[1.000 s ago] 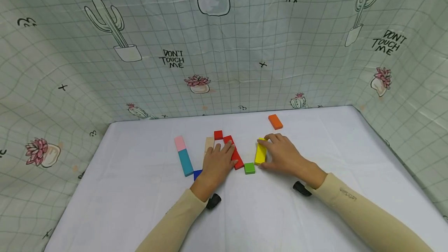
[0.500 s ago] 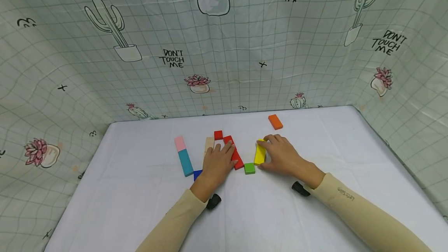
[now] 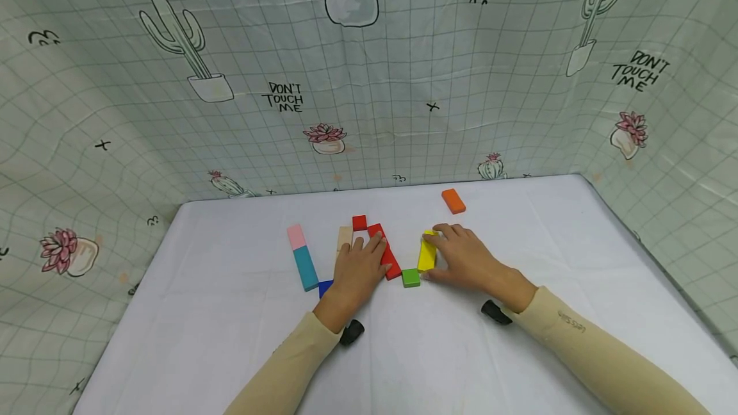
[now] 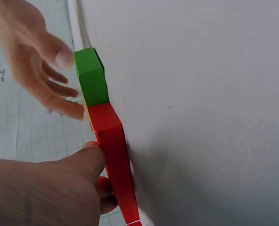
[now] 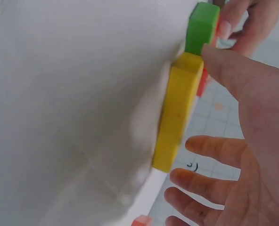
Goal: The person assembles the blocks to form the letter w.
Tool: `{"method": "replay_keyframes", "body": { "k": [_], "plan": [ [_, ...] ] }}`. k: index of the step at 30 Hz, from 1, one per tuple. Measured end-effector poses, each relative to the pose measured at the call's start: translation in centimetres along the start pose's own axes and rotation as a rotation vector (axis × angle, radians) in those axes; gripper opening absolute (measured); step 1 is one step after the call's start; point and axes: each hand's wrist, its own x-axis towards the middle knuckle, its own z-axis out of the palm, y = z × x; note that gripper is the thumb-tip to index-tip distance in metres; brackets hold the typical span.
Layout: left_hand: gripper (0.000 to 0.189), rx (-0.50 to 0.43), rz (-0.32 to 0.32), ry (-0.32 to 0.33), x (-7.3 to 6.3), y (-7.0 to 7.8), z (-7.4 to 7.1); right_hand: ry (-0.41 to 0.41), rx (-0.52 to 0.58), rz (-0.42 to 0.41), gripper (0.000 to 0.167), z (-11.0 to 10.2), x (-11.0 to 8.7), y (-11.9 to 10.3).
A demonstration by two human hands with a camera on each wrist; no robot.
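My left hand (image 3: 357, 271) holds the long red block (image 3: 394, 266), thumb at its near end and fingertips along its side. A green block (image 3: 410, 278) touches that near end, as the left wrist view also shows. Beyond it stands a yellow block (image 3: 426, 256) with one end against the green block (image 5: 199, 30). My right hand (image 3: 469, 258) is around the yellow block (image 5: 175, 113). In the right wrist view its thumb lies at the yellow block's end by the green one, and its relaxed fingers are spread just off the far part.
A beige block (image 3: 344, 239), partly hidden, and a small red cube (image 3: 359, 223) lie beyond my left hand. Further left are a pink block (image 3: 296, 236), a teal block (image 3: 305, 268) and a partly covered blue block (image 3: 325, 288). An orange block (image 3: 453, 201) lies at the back.
The yellow block has shifted slightly left and nearer, up to the green block, with my right hand following it. My left hand has stayed on the red block.
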Motion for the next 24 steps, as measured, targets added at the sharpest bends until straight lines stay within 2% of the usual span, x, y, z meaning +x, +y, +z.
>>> {"method": "replay_keyframes", "body": {
  "k": [9, 16, 22, 24],
  "plan": [
    [0.061, -0.022, -0.002, -0.01, 0.0, 0.0, -0.1, 0.018, 0.025, 0.055, 0.064, -1.3, 0.3, 1.8],
    [0.061, -0.021, 0.002, -0.016, -0.1, 0.0, 0.0, 0.042, 0.031, 0.126, 0.062, -1.6, 0.8, 4.4],
    [0.061, -0.002, 0.009, -0.02, 0.0, -0.1, 0.1, 0.066, 0.055, 0.161, 0.05, -1.6, 1.1, 6.8],
    [0.061, -0.003, 0.01, -0.021, 0.1, -0.1, 0.1, 0.06, 0.054, 0.17, 0.051, -1.7, 1.2, 7.5]
  ]
}}
